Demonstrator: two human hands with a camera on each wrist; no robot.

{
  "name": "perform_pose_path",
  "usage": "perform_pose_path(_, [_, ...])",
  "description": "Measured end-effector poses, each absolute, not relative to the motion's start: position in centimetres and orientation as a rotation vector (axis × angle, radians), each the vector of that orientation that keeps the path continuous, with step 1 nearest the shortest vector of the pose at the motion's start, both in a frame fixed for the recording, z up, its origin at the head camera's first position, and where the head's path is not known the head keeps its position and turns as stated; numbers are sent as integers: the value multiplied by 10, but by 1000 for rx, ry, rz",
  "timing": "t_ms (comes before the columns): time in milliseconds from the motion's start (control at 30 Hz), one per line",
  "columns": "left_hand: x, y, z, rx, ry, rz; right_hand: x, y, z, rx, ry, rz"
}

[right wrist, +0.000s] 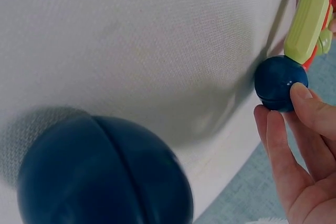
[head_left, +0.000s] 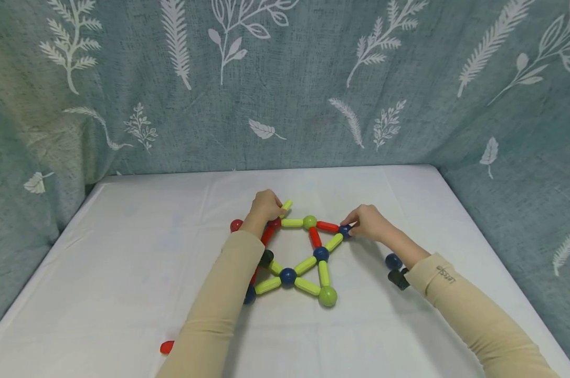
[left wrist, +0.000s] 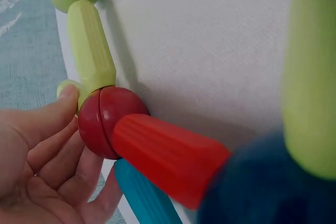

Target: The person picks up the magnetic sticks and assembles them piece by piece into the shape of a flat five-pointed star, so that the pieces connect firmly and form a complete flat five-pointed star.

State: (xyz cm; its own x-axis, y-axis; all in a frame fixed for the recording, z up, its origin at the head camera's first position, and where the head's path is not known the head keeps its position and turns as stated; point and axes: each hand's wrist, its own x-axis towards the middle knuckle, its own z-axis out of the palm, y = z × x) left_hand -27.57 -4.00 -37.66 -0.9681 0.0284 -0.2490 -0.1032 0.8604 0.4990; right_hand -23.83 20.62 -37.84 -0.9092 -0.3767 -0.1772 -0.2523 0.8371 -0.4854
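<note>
A flat frame of magnetic balls and sticks lies on the table, with yellow-green sticks [head_left: 306, 265] and red sticks [head_left: 327, 227]. At its far left, my left hand [head_left: 264, 206] pinches a short yellow-green stick [head_left: 287, 205] that points away from a red ball [left wrist: 113, 121]. The left fingers curl behind that ball, and a blue stick [left wrist: 144, 192] runs down from it. On the right corner of the frame, my right hand [head_left: 369, 221] grips a dark blue ball [right wrist: 281, 83] between thumb and fingers. One red stick and one yellow-green stick meet at this ball.
Near the right forearm lie a loose dark blue ball [head_left: 393, 261] and a black piece [head_left: 398, 279]. A red piece [head_left: 167, 347] shows beside the left sleeve. Behind the white table [head_left: 124, 252] hangs a green patterned curtain [head_left: 289, 105].
</note>
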Motion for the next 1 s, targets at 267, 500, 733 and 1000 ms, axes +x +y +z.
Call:
perform_pose_path(267, [-277,-40,-378,-124,2788,708,-238,205,-380,-475,2755,-672])
perform_pose_path(500, [-274,-40,-379,-108,2773,728,-239,205,-382,-464,2763,-672])
perform_pose_path(733, [-269,-43,-375,-72,2777,685,-240,204,-380,-494,2738,-663])
perform_pose_path(1000, [-260,-66,-368,212,2774,589,-239,206,-378,-514,2731,-664])
